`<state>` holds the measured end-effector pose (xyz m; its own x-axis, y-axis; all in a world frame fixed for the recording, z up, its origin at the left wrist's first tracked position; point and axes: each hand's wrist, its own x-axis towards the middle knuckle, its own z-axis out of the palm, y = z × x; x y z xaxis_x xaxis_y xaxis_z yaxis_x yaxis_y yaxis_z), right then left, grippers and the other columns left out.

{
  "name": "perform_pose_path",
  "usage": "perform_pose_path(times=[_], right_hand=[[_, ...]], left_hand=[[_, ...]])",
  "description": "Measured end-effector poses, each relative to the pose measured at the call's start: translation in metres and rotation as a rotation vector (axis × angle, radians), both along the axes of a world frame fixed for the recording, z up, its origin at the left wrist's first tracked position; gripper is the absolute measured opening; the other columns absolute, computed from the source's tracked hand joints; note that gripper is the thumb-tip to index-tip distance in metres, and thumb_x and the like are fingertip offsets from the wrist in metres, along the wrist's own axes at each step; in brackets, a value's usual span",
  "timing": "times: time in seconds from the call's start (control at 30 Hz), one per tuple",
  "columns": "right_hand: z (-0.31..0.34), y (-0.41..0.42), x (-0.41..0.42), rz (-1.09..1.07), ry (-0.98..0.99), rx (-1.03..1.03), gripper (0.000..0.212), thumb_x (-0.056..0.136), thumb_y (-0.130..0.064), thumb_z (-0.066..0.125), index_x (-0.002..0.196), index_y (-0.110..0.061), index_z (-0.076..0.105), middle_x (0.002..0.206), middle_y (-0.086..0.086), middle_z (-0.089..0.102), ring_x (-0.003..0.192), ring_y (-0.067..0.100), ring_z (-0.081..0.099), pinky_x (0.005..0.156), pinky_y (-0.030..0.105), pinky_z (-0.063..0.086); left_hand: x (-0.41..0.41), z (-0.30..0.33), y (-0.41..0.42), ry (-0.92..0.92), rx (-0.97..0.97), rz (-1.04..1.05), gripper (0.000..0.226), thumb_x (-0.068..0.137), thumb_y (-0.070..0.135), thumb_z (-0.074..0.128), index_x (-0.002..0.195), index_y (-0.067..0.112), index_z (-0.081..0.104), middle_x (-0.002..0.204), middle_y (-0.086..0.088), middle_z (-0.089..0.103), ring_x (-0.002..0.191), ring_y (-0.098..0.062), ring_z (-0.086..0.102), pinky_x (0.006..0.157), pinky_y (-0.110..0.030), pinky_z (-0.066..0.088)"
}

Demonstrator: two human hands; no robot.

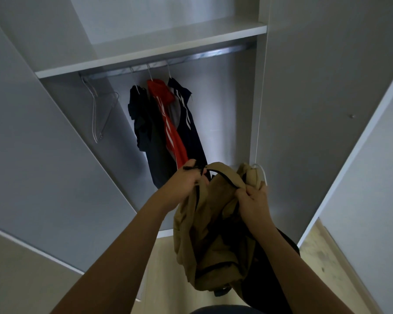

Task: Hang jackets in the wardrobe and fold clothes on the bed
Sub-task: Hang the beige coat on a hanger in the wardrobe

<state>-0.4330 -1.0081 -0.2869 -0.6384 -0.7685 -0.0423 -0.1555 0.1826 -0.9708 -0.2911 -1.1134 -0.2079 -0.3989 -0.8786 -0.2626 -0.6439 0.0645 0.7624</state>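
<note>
Gripping the tan jacket with both hands, left hand and right hand fingers curled into the collar, hanger hook poking up beside the right; rail waiting at 12 o'clock, well above.

The room is dim and greyish, with a cool cast over everything. A soft patch of brightness falls on the wardrobe's back panel, and the rail above it catches a thin metallic glint. The hanging clothes sink into near-black shadow, detail lost. The forearms at the bottom are dark and slightly soft. The wide lens bends the wardrobe doors outward, splaying straight edges towards the corners.
</note>
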Motion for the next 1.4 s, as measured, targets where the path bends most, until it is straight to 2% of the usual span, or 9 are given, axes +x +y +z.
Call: perform_pose_path(times=[0.23, 0.4, 0.5, 0.63, 0.73, 0.87, 1.0, 1.27, 1.4], right_hand=[[0.000, 0.001, -0.005, 0.021, -0.018, -0.067, 0.028, 0.094, -0.016, 0.049, 0.076, 0.004, 0.057, 0.105, 0.007, 0.045, 0.069, 0.021, 0.054, 0.061, 0.032, 0.050], [0.004, 0.003, -0.003, 0.046, 0.063, -0.111, 0.027, 0.092, -0.015, 0.050, 0.071, 0.001, 0.057, 0.115, -0.002, 0.043, 0.075, 0.019, 0.057, 0.066, 0.036, 0.053], [0.005, 0.004, 0.001, 0.087, 0.131, -0.110, 0.030, 0.092, -0.014, 0.052, 0.065, 0.000, 0.056, 0.121, -0.002, 0.041, 0.073, 0.021, 0.057, 0.062, 0.034, 0.053], [0.005, 0.010, 0.000, 0.282, 0.184, -0.089, 0.021, 0.088, -0.010, 0.057, 0.069, 0.000, 0.059, 0.101, 0.007, 0.054, 0.071, 0.021, 0.058, 0.060, 0.030, 0.050], [0.015, 0.021, -0.011, 0.479, 0.005, -0.057, 0.006, 0.086, -0.034, 0.070, 0.085, -0.040, 0.072, 0.111, -0.019, 0.044, 0.095, -0.001, 0.054, 0.080, 0.016, 0.047], [0.019, 0.018, -0.022, 0.272, -0.150, -0.028, 0.055, 0.062, -0.077, 0.066, 0.112, -0.055, 0.060, 0.131, -0.015, 0.022, 0.120, 0.015, 0.042, 0.101, 0.021, 0.041], [0.025, 0.002, -0.012, 0.461, -0.086, -0.022, 0.066, 0.054, -0.086, 0.066, 0.115, -0.072, 0.048, 0.103, -0.037, 0.015, 0.128, 0.018, 0.029, 0.111, 0.036, 0.033], [0.034, -0.008, 0.006, 0.497, -0.010, -0.102, 0.033, 0.087, -0.041, 0.067, 0.067, -0.015, 0.061, 0.111, 0.017, 0.055, 0.081, 0.020, 0.062, 0.071, 0.024, 0.052], [0.045, -0.005, 0.005, 0.440, -0.022, -0.153, 0.036, 0.093, -0.038, 0.058, 0.065, -0.017, 0.066, 0.120, 0.009, 0.054, 0.090, 0.015, 0.063, 0.082, 0.022, 0.054]], left_hand=[[0.011, -0.005, 0.001, 0.305, 0.240, 0.124, 0.018, 0.100, 0.017, 0.048, 0.098, 0.006, 0.063, 0.081, -0.005, 0.063, 0.062, -0.008, 0.064, 0.059, -0.020, 0.051], [0.013, -0.007, -0.015, 0.554, 0.582, 0.351, 0.040, 0.098, 0.022, 0.051, 0.130, -0.001, 0.057, 0.102, -0.016, 0.060, 0.095, -0.028, 0.057, 0.104, -0.043, 0.044], [0.002, -0.008, -0.018, 0.590, 0.668, 0.377, 0.044, 0.092, 0.033, 0.064, 0.126, 0.005, 0.062, 0.116, -0.015, 0.066, 0.104, -0.030, 0.062, 0.091, -0.044, 0.054], [-0.012, -0.009, -0.025, 0.533, 0.451, 0.405, 0.052, 0.083, -0.001, 0.067, 0.133, -0.003, 0.050, 0.117, -0.021, 0.063, 0.103, -0.036, 0.064, 0.083, -0.045, 0.057], [-0.008, 0.011, -0.035, 0.365, 0.137, 0.126, 0.035, 0.084, -0.004, 0.065, 0.118, -0.005, 0.056, 0.109, -0.021, 0.063, 0.103, -0.041, 0.062, 0.094, -0.050, 0.052], [0.006, 0.048, -0.029, 0.014, -0.189, -0.481, 0.017, 0.087, 0.007, 0.070, 0.080, 0.006, 0.055, 0.077, -0.008, 0.058, 0.077, -0.023, 0.059, 0.085, -0.049, 0.051], [0.003, 0.063, -0.008, 0.041, -0.241, -0.644, 0.022, 0.081, 0.020, 0.072, 0.085, 0.003, 0.058, 0.079, -0.020, 0.059, 0.074, -0.033, 0.058, 0.077, -0.049, 0.051], [0.016, 0.045, 0.000, 0.120, -0.367, -0.436, 0.010, 0.090, 0.020, 0.067, 0.088, 0.014, 0.059, 0.075, 0.006, 0.061, 0.069, -0.009, 0.059, 0.070, -0.026, 0.050], [0.025, 0.036, 0.002, 0.390, 0.038, -0.124, 0.013, 0.089, 0.008, 0.055, 0.077, 0.007, 0.049, 0.070, -0.005, 0.055, 0.065, -0.014, 0.055, 0.074, -0.031, 0.049]])
